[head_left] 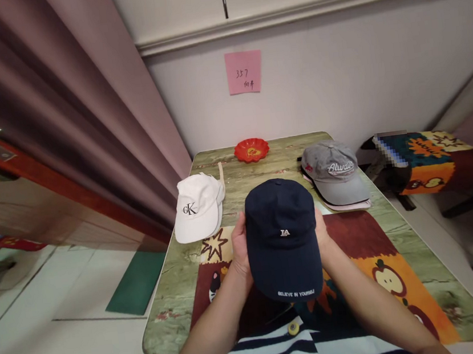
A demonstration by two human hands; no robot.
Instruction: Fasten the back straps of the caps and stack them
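A navy baseball cap (279, 212) is held up over the near half of the table, its brim pointing toward me. White letters mark its front, and "BELIEVE IN YOURSELF" runs along the brim. My left hand (240, 242) grips the cap's left side, with the fingers partly hidden behind it. On the opposite side my right hand (321, 230) holds it too, fingers mostly out of sight. To the left lies a white cap (199, 204) with a CK print, apparently stacked on another. At the right a grey "Always" cap (334, 170) rests on at least one more cap.
A red scalloped dish (251, 150) stands at the table's far edge. Under my arms lies a colourful patterned mat (355, 231) on the green table (168, 323). A pink note (244, 72) sticks to the wall. A curtain (120, 70) hangs at left; a stool (432, 158) is at right.
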